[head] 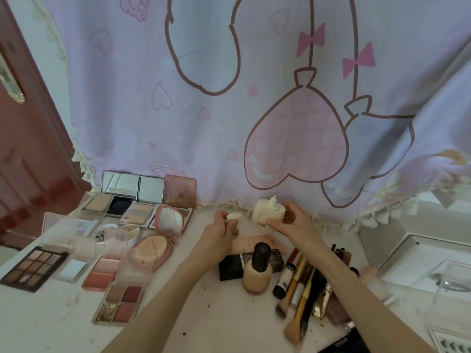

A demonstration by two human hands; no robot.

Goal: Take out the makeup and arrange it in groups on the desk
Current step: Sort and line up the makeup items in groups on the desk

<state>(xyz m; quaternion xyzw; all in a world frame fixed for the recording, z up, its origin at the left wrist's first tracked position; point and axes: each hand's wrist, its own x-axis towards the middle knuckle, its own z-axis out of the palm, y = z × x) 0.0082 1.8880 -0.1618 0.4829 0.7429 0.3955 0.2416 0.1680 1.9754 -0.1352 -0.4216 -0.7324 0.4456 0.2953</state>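
Both bare hands are up at the far edge of the white desk (209,324), close under the lilac cartoon-print curtain (229,103). The right hand (293,222) has fingers and thumb curled round a squat cream-coloured pump bottle (265,212), held upright with its nozzle at twelve o'clock. The left hand (219,230), just at nine o'clock of that bottle, pinches a small white cap-like piece (233,215) between thumb and fingers; whether it touches the bottle I cannot tell.

At six o'clock from the hands stands a round glass foundation bottle with a tall black cap (257,268), upright, with a flat black box (230,267) touching its nine o'clock side. At four o'clock of it lies a bunch of wooden-handled makeup brushes and dark tubes (300,289), all laid roughly parallel, bristles toward me.

Well off at nine o'clock the palettes are gathered: a dark brown eyeshadow palette (33,268), a pink blush palette (103,272), a four-pan clear-cased palette (121,301), a round pink mirror compact (159,240) standing open, and open mirrored powder cases (119,197) against the curtain.

At three o'clock sits a white tray (397,256).
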